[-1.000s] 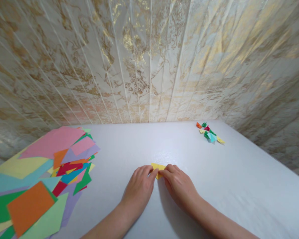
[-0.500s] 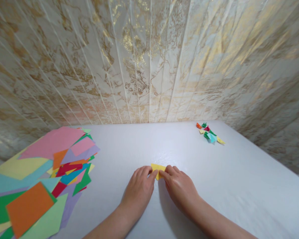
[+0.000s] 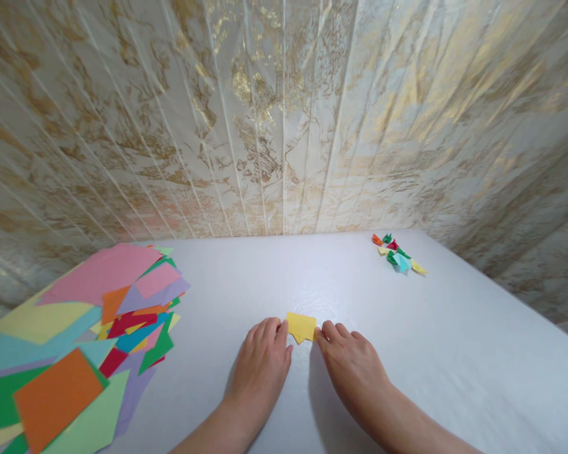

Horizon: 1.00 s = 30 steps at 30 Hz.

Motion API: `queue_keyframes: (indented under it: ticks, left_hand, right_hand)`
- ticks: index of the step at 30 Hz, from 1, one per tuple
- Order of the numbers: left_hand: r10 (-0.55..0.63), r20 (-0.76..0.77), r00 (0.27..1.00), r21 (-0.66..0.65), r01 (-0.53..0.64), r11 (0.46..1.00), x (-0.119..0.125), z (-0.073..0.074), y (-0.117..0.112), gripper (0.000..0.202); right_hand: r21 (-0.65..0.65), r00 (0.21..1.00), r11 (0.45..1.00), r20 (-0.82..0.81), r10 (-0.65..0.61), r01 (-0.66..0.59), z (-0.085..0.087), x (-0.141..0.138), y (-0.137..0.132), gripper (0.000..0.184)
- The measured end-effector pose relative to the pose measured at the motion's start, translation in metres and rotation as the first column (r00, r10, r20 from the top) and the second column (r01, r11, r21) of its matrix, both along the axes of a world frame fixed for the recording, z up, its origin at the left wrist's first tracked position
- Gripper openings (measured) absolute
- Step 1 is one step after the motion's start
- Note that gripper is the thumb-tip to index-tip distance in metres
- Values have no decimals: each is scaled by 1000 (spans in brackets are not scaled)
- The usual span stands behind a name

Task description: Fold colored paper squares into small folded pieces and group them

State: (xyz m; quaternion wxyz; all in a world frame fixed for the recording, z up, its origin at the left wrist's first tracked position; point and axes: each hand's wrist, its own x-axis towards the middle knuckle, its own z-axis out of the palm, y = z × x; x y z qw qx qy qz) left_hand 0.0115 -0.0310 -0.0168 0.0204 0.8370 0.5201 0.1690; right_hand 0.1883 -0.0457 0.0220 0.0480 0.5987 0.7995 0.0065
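A small folded piece of yellow paper (image 3: pixel 301 326) lies on the white table, with a straight far edge and a short point facing me. At its left edge, my left hand (image 3: pixel 264 353) holds the paper down with curled fingers, its thumb just below and off the paper. My right hand (image 3: pixel 348 356) is closed at the right edge, thumb and fingertips together on the paper's corner. Most of the yellow paper's face shows between the hands. The fingertips partly hide its two side edges.
Loose coloured paper sheets and scraps cover the table's left side, including an orange sheet (image 3: pixel 58 398) and a large pink sheet (image 3: pixel 105 271). Several small folded paper pieces (image 3: pixel 401 262) sit at the far right. A gold-patterned curtain (image 3: pixel 265 126) hangs behind the white table (image 3: pixel 246 271).
Both thumbs have moved outward from the middle of the yellow paper to its sides, uncovering most of it. The left thumb has come off the paper.
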Motion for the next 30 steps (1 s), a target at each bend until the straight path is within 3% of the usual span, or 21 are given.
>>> queue_keyframes:
  ticks: [3, 6, 9, 13, 16, 21, 30]
  left_hand:
    - [16, 18, 1000, 8, -16, 1000, 0, -3, -1, 37]
    - [22, 33, 999, 12, -23, 1000, -1, -4, -1, 38]
    - [26, 60, 998, 12, -27, 1000, -1, -4, -1, 41]
    - [-17, 96, 995, 5, 16, 1000, 0, -2, 0, 40]
    - [-66, 98, 993, -23, 68, 997, 1, 1, 2, 39]
    - [-53, 91, 994, -82, 60, 995, 1, 6, 2, 33]
    - [-106, 119, 987, -53, 113, 992, 2, 3, 4, 32]
  right_hand:
    - [-61, 993, 995, -90, -80, 74, 1, 5, 7, 31]
    - [-56, 929, 990, -342, -137, 125, -3, 13, 17, 31]
    - [-12, 759, 992, -643, -102, 123, -13, 21, 27, 34]
    - [-93, 506, 991, -853, -131, 100, -20, 23, 32, 32]
    - [-185, 363, 981, -911, -196, 65, -18, 20, 33, 31]
    - [-320, 162, 948, -935, -314, -8, -9, 16, 32, 31]
    - [-536, -118, 842, -834, -539, -57, 11, 23, 30, 41]
